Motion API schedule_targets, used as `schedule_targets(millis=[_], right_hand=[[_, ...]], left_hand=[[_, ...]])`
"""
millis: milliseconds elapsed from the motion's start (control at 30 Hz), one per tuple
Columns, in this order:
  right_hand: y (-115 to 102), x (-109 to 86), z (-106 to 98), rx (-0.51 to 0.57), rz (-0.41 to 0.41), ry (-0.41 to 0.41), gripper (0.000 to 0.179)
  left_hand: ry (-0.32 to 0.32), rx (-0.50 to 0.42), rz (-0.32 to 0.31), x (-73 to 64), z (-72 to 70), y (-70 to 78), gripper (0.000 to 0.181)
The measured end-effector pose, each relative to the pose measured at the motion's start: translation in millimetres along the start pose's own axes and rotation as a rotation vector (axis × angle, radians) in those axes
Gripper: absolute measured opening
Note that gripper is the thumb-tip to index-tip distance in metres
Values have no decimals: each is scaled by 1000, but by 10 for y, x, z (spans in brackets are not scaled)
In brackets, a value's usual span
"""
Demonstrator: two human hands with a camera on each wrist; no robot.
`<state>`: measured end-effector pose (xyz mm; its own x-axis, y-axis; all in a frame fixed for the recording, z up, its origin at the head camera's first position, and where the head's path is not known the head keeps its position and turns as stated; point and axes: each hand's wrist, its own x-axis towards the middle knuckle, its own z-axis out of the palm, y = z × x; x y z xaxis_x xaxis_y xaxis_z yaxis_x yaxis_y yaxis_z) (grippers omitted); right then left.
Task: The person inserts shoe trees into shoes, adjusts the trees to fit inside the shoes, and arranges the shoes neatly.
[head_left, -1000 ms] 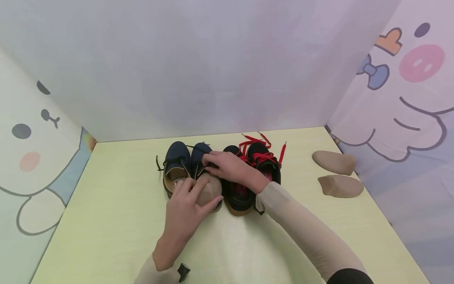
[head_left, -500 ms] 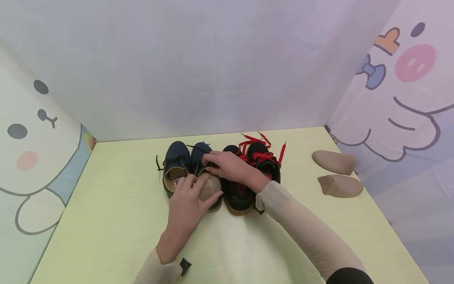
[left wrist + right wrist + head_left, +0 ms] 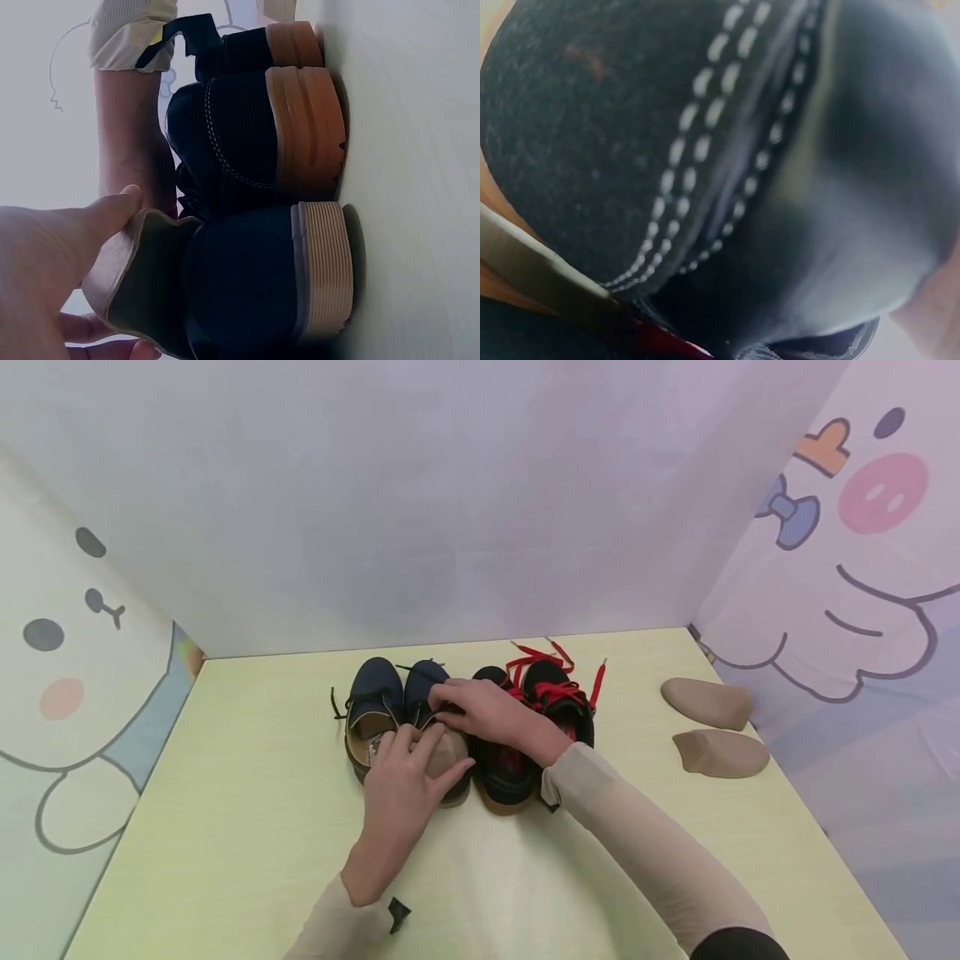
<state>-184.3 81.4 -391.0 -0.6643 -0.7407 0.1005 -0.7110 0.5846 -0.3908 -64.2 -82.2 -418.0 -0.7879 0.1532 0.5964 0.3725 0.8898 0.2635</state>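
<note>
A pair of navy lace-up shoes stands side by side on the table. In the head view, my left hand grips a beige shoe insert at the opening of the right navy shoe. From the left wrist, the insert shows as a hollow shell tilted up out of the shoe above its heel, thumb on one side and fingers on the other. My right hand pinches that shoe's upper near the laces, fingertips at the front of the opening. The insert's front end is hidden inside.
Black shoes with red laces stand close against the navy pair on the right, partly under my right wrist. Two more beige inserts lie near the table's right edge. A fabric wall rises behind the table.
My left hand has shifted slightly forward and right, and the insert sits a little farther into the navy shoe, with more of its heel showing. The right hand stays in place.
</note>
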Motion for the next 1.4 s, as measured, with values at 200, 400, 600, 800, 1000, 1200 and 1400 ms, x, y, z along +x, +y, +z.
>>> schedule_targets(millis=[200,400,600,800,1000,1200,1400], right_hand=[[-6,1,-5,6,1,4,8],[15,9,-5,11,-12,10,7],[34,3,-2,12,-13,10,6],[30,4,0,13,-15,9,7],[17,6,-9,19,-8,4,8],[24,6,-24,25,-2,-6,8],[29,11,-36,35,-16,-13,6]], left_hand=[[-51,-19,-37,5,-19,-9,62],[-179,-197,-131,9,-155,-57,59],[-218,-377,-203,-15,-222,-94,53],[-146,-335,-180,-68,-135,-93,50],[-90,-286,-155,-76,-65,-80,49],[-69,-239,-137,-72,-19,-85,48],[-61,-214,-135,-61,38,-107,45]])
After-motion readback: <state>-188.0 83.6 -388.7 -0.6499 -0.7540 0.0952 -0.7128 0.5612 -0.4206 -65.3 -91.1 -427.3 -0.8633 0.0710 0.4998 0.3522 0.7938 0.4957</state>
